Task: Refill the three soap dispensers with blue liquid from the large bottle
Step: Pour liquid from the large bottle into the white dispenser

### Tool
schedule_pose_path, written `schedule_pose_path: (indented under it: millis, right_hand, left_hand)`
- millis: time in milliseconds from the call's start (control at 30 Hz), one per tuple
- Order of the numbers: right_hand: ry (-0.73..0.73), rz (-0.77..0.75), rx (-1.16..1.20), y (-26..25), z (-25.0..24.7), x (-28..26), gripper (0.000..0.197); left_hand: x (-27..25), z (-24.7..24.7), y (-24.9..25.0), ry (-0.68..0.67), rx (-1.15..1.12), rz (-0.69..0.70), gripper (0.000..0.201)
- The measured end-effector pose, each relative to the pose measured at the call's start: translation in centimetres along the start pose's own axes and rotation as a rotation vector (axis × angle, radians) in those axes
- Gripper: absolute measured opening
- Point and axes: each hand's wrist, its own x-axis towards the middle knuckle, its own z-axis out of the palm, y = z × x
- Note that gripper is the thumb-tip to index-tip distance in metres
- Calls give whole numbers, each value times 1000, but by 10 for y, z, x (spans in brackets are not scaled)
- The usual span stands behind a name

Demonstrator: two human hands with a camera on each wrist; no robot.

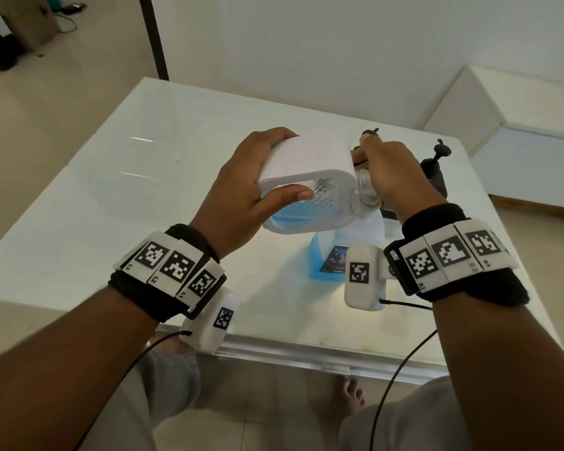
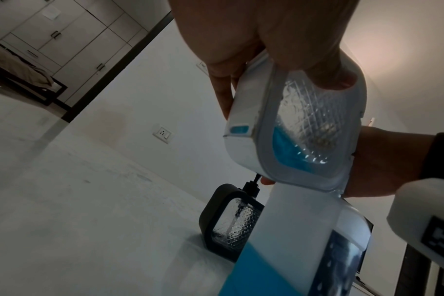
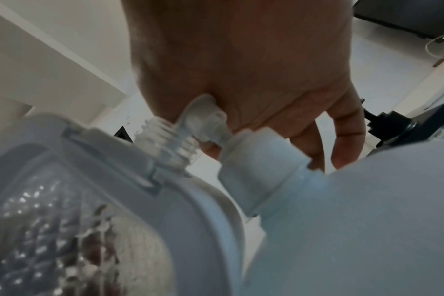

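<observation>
My left hand [image 1: 241, 183] grips the white soap dispenser [image 1: 310, 157], tipped on its side above the table. Its clear patterned window shows blue liquid [image 2: 287, 152] pooled at the low end. The dispenser's open threaded neck [image 3: 170, 138] points right, against the spout [image 3: 203, 112] of the large bottle's pump. The large bottle [image 1: 326, 255], white and about half full of blue liquid, stands upright under the dispenser. My right hand [image 1: 394, 170] lies over the pump head with its fingers curled down beside the white cap [image 3: 261, 170]. The white dispenser's own pump is not visible.
A black dispenser [image 2: 216, 210] with its pump on stands just behind the large bottle, and another black one [image 1: 433, 174] stands right of my right hand. The white glass table [image 1: 144, 190] stretches left. A low white cabinet [image 1: 518, 125] stands beyond the table's right side.
</observation>
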Motion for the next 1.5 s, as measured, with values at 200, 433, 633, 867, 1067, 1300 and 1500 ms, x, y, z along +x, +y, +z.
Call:
schedule_pose_path:
  millis: [200, 433, 633, 867, 1067, 1300, 1500]
  right_hand:
    - [-35, 55, -11, 4, 1, 0, 40]
    - [-26, 65, 92, 0, 0, 2, 37]
    - [3, 34, 77, 0, 0, 3, 39]
    - [-50, 53, 5, 7, 1, 0, 36]
    - [-33, 49, 17, 7, 2, 6, 34]
    - [-13, 9, 75, 4, -4, 12, 36]
    - [4, 19, 35, 6, 1, 9, 36]
  left_hand:
    - [0, 1, 5, -10, -12, -11, 63]
    - [-1, 0, 5, 0, -24, -8, 61]
    - [-1, 1, 5, -5, -16, -10, 62]
    - [-1, 2, 6, 3, -19, -6, 54]
    - [-2, 2, 4, 1, -27, -11, 56]
    - [0, 2, 3, 0, -16, 5, 56]
    - [0, 1, 4, -15, -20, -12, 58]
